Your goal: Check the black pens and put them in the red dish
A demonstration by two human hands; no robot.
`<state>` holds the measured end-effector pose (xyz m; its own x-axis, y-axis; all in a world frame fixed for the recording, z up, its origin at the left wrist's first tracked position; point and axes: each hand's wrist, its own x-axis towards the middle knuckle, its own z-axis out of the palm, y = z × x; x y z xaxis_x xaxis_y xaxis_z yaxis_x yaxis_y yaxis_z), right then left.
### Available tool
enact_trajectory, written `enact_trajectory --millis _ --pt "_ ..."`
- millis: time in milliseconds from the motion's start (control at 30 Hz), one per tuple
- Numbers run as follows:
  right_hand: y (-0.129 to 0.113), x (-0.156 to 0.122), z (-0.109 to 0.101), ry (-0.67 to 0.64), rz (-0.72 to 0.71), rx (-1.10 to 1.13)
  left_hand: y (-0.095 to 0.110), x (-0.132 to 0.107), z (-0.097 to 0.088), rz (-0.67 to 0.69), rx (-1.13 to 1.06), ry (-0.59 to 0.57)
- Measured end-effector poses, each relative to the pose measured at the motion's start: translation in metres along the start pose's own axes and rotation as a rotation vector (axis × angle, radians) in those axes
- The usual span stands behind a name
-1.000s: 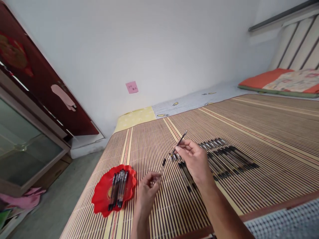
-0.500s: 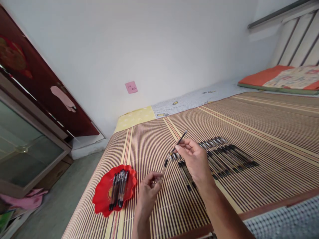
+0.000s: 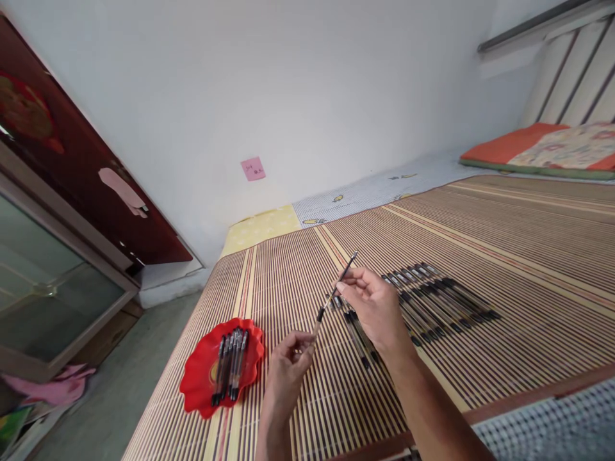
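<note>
Low over the mat, my left hand is closed around the lower part of a pen barrel, whose dark grip points up and right. My right hand pinches a thin dark pen refill, tilted and in line with the barrel. Their ends meet or nearly meet between the hands; whether one sits inside the other I cannot tell. Several similar pens lie in a slanted row right of my right hand, which partly hides the row. To the left, a red scalloped plate holds several more pens.
A striped bamboo mat covers the bed. A folded orange and floral quilt lies at the far right. White wall rises behind, with a pink note on it. A glass-panelled cabinet stands beyond the bed's left edge.
The refill and my right fingers have shifted very slightly, with the refill's upper end a little farther left. My left hand keeps its hold on the barrel.
</note>
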<state>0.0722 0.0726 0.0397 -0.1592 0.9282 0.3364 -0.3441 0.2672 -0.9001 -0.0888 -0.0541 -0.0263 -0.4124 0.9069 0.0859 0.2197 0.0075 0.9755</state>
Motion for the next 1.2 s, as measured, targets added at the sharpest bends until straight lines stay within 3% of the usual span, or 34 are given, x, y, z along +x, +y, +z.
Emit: enact_trajectory --millis 367,633,833,1067,1200 --pt "-0.006 -0.001 -0.001 -0.039 -0.02 -0.03 0.0 0.001 0.001 0.012 0.004 -0.018" --pt "-0.01 -0.004 -0.001 -0.194 -0.061 -0.104 0.0 0.0 0.002 0.009 -0.065 -0.061" --pt "-0.005 -0.003 -0.001 -0.365 0.055 -0.152 0.006 -0.003 0.003 -0.007 -0.211 -0.109" --pt "0.003 0.002 -0.007 -0.312 0.164 -0.063 0.007 -0.003 0.005 -0.051 -0.293 -0.108" --pt "0.001 0.0 -0.008 -0.38 0.185 -0.068 0.007 -0.004 0.006 -0.057 -0.325 -0.144"
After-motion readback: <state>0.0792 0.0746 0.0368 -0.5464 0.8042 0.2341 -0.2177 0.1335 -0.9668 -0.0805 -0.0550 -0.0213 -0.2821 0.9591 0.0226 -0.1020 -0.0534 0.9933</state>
